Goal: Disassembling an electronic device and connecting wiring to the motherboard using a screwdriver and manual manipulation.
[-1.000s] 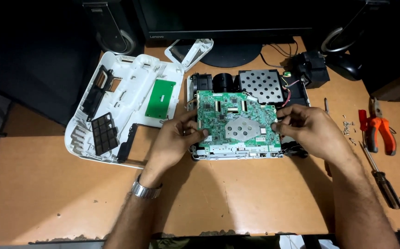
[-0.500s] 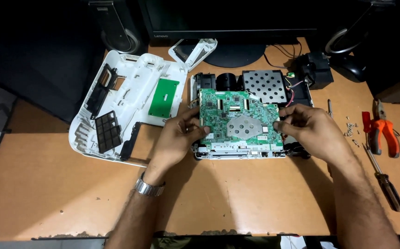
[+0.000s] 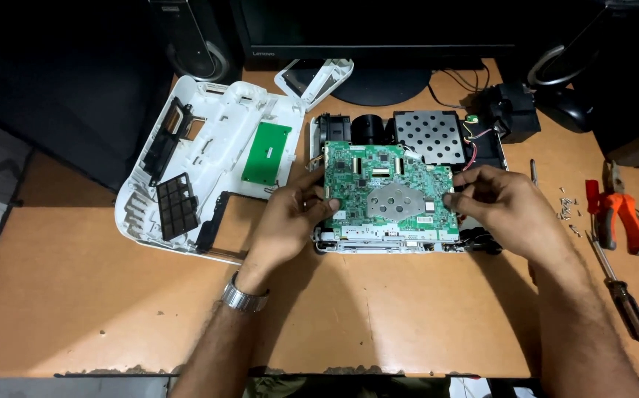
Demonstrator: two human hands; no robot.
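We grip the green circuit board (image 3: 389,193) by its side edges, left hand (image 3: 290,221) and right hand (image 3: 504,206) both pinching it above the opened white chassis (image 3: 400,247). The red wires (image 3: 474,151) at the rear could snag or tear if the board tilts. Loose screws (image 3: 568,208) lie nearby on the worn wooden desk (image 3: 378,317), in a dim room.
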